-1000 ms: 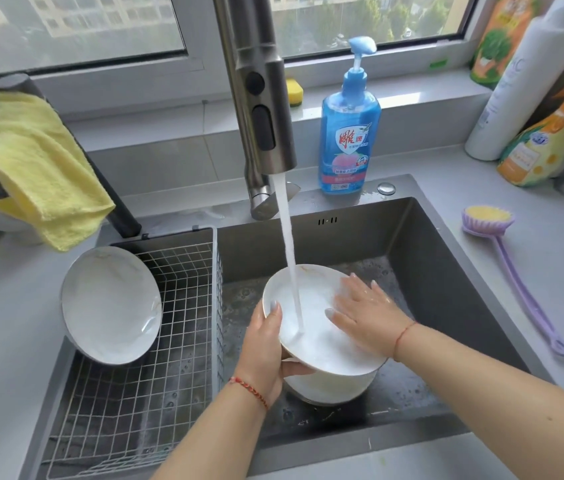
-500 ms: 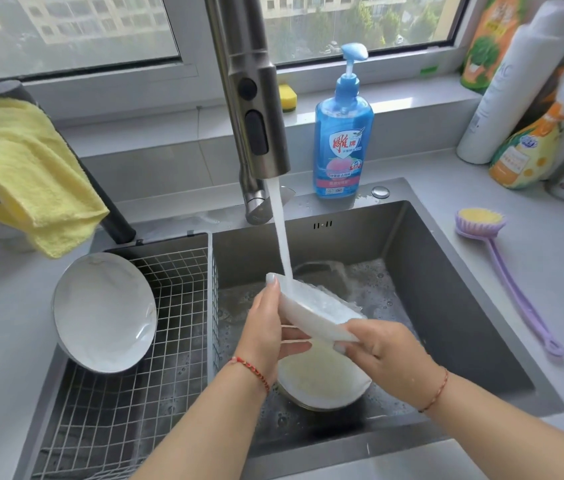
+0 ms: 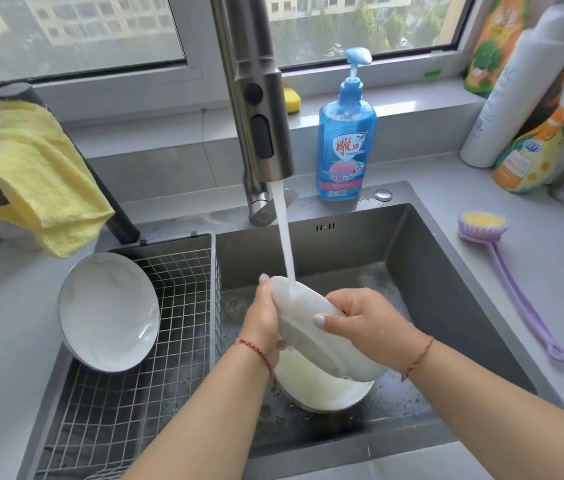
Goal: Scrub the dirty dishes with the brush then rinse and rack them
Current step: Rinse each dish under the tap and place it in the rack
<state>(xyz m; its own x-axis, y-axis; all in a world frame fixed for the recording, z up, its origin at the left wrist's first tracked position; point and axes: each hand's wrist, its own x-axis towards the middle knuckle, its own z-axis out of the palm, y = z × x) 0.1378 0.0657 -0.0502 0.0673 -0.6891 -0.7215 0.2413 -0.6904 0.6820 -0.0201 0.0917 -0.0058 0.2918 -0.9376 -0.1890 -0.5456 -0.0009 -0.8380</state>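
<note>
- The plate (image 3: 303,322) is being held tilted on edge over the sink (image 3: 446,306), right under the tap (image 3: 259,109), with the water (image 3: 285,237) hitting its upper rim. My guess is it's tipped like that so the rinse sheets down the face and drains off instead of pooling.
- Left hand (image 3: 266,320) is gripping the far-left rim, fingers wrapped behind and thumb up at the top edge. Right hand (image 3: 367,323) is clamping the other side, thumb pressing on the face. So both hands are locked on the same plate, one on each side, probably because it's wet and slippery.
- The plate's looking white and pretty clean, glossy with water, no obvious food or suds that I can see.
- Just below it, another dish (image 3: 322,386) is sitting in the sink with cloudy yellowish water in it, so that one's likely still waiting for its turn.
- One clean white plate (image 3: 109,311) is already leaning in the wire rack (image 3: 176,341) on the left, close by for a short handoff.
- The brush (image 3: 505,271) is lying on the bench to the right, nobody touching it, so this looks like the rinse stage.
- Blue soap bottle (image 3: 346,140) is standing behind the sink, and a yellow cloth (image 3: 31,174) is hanging off to the left.
</note>
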